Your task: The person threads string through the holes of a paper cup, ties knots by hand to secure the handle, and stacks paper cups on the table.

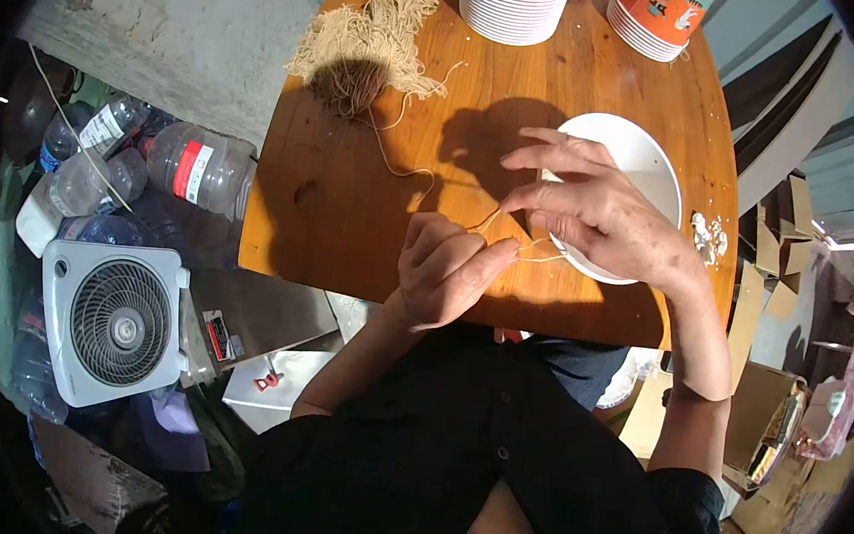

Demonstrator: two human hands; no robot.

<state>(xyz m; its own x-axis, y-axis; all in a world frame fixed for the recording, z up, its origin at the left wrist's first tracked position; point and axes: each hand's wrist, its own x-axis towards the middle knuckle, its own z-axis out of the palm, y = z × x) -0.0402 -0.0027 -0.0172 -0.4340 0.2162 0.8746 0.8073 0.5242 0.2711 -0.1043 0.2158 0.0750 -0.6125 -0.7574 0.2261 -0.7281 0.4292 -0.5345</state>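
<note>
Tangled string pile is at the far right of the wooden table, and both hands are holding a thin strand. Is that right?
Not quite: the tangled string pile is at the far left of the wooden table, as the head view shows. The left hand and right hand do hold a thin strand.

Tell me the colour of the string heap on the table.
The string heap is pale tan, darker where shadowed; the head view shows it.

left grip (449, 274), right grip (607, 209): pinching string (487, 221) | right over white bowl (647, 154) | yarn heap (376, 44)
</note>
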